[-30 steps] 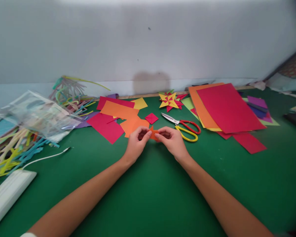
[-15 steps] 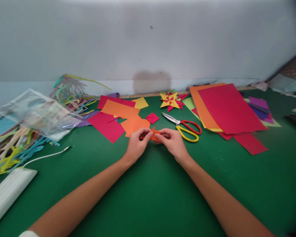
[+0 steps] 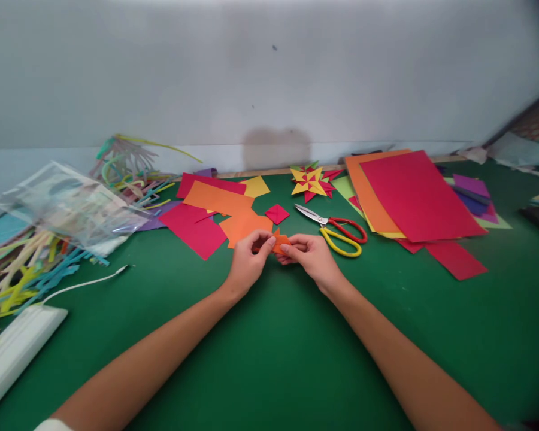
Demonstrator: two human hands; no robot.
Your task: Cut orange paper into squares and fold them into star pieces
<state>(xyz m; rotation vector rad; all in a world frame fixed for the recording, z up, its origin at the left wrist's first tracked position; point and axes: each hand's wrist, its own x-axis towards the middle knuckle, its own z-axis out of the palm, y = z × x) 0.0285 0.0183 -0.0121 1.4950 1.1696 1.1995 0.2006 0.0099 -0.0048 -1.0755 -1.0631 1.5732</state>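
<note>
A small folded piece of orange paper [image 3: 280,242] is pinched between both hands above the green table. My left hand [image 3: 248,257] grips its left side with thumb and fingers. On its right side, my right hand [image 3: 313,256] holds it the same way; the fingers hide part of the folds. Just beyond lies a small folded red paper square [image 3: 277,214]. Scissors [image 3: 336,228] with one red and one yellow handle rest to the right of it. Behind them is a folded paper star [image 3: 309,181] in yellow and red.
Cut orange paper [image 3: 220,197] and red paper [image 3: 195,230] lie left of centre. At right is a stack of large red sheets [image 3: 420,197]. Far left are pipe cleaners [image 3: 49,269], a clear plastic bag [image 3: 78,200] and a white power strip [image 3: 22,344] with a cable.
My right fingers have shifted slightly on the orange paper, and more of its face shows between the hands. Everything on the table has stayed in place.
</note>
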